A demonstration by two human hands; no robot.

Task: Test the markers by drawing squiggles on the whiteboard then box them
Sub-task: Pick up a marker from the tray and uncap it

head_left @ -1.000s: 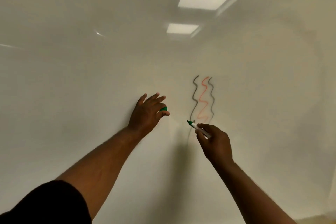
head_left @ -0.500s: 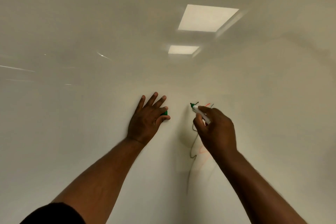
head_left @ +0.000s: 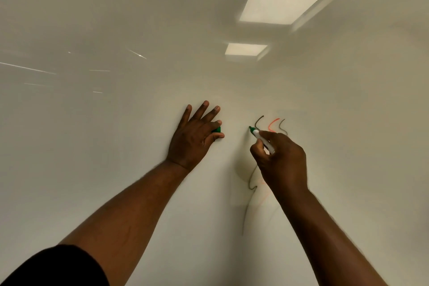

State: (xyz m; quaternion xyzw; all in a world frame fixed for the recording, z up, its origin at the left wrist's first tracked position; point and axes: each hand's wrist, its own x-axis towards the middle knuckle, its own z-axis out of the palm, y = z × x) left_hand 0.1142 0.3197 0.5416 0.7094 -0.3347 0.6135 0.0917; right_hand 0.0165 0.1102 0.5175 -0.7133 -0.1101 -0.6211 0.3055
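Observation:
A white whiteboard [head_left: 116, 146] fills the view. My right hand [head_left: 282, 158] grips a green-tipped marker [head_left: 261, 138] with its tip at the board, just left of the top of the dark squiggle [head_left: 258, 121]. An orange-red squiggle [head_left: 272, 124] and another dark squiggle [head_left: 282, 126] run beside it; my right hand hides their middles. My left hand [head_left: 193, 137] lies flat on the board with fingers spread, pinching the green marker cap [head_left: 217, 129] between thumb and forefinger.
Two ceiling light panels reflect on the glossy whiteboard at upper right [head_left: 281, 4]. Faint scratch-like glints show at the left [head_left: 27, 68]. A dark sleeve [head_left: 53, 267] covers my left upper arm at the bottom left.
My right hand has risen with the marker from the foot of the squiggles to their top. The view has tilted upward slightly. My left hand stays pressed on the board.

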